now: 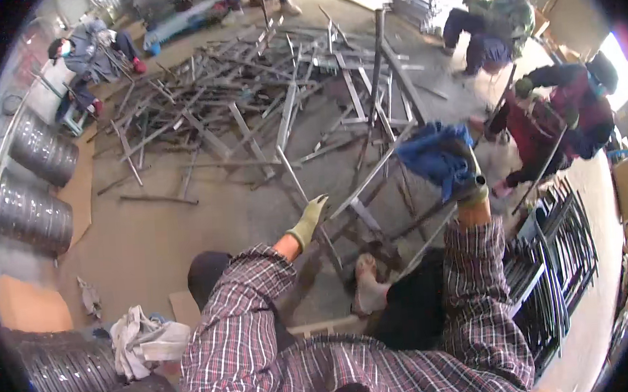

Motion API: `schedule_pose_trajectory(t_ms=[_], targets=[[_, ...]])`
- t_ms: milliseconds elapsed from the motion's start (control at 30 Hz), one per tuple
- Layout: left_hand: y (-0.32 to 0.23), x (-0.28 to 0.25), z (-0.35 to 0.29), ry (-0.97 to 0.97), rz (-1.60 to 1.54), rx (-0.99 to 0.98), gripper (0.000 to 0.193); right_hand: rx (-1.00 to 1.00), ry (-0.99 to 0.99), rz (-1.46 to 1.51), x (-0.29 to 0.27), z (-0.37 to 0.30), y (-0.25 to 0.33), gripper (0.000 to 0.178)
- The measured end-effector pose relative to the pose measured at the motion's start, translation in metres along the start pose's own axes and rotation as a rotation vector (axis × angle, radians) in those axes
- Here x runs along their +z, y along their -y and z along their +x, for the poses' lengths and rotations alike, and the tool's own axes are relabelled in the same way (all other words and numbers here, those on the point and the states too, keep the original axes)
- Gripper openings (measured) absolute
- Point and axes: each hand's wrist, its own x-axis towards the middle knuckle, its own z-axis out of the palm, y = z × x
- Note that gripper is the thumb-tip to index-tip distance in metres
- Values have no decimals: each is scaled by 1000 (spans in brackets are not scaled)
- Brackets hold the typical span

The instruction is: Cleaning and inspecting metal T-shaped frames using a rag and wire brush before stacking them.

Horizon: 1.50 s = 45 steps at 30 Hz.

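My left hand [310, 223], in a pale green glove, is closed round a thin grey metal bar [292, 174] that slants down toward my feet. The fingertips reach past the bar. Further right, my right hand [473, 195] is gloved too and grips a bunched blue cloth [434, 156]. The cloth wraps round a metal tube, whose dark open end shows just above the glove; the cloth hides most of the fingers. Beyond the cloth, a dark metal tube [377, 70] rises steeply out of the frame pieces.
A tangled heap of metal frames [251, 106] covers the floor ahead. Black stacked parts [558, 246] lean at right. Wrapped dark bundles [36, 213] stand at left, near a pale cloth [146, 339]. A person in dark red [554, 124] works close by on the right; others sit further off.
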Motion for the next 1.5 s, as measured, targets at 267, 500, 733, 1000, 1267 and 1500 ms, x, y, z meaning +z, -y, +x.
schedule_pose_trajectory(t_ms=[267,500,733,1000,1267,1500], targets=[[-198,-89,-22,-499,156,449,57,236,254,-13,70,-51,2,33],[-285,-193,-140,-799,413,451,75,408,421,-50,122,-56,22,37],[-246,-248,-234,-306,226,349,29,228,1013,-411,128,13,-15,39],[-233,-289,-266,-758,127,503,17,305,123,268,110,64,-23,35],[-217,-320,-272,-959,-31,387,19,164,426,-469,47,84,-100,31],[-227,-315,-289,-1133,145,318,32,106,441,-374,95,37,-150,39]])
